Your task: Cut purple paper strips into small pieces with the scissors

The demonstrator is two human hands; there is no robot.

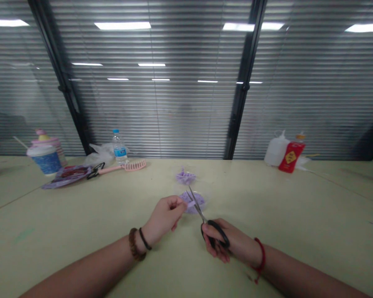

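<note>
Between thumb and fingertips, my left hand [166, 215] pinches a thin pale purple strip [190, 204], whose material I cannot make out. My right hand [224, 240] has its fingers through the black handles of a pair of scissors [200, 212]. The blades point up and away, slightly apart, with the strip's free end at them. Just beneath lies a round, clear-rimmed dish or bag of small purple pieces [199, 199], partly hidden by the strip and blades. Farther back sits a smaller heap of purple pieces [185, 178].
At the back left of the table [112, 256] stand a blue cup [46, 160], a water bottle [119, 149], a pink hairbrush [133, 166] and a purple package [69, 175]. A white squeeze bottle [276, 151] and a red bottle [291, 156] stand back right, before the window blinds.
</note>
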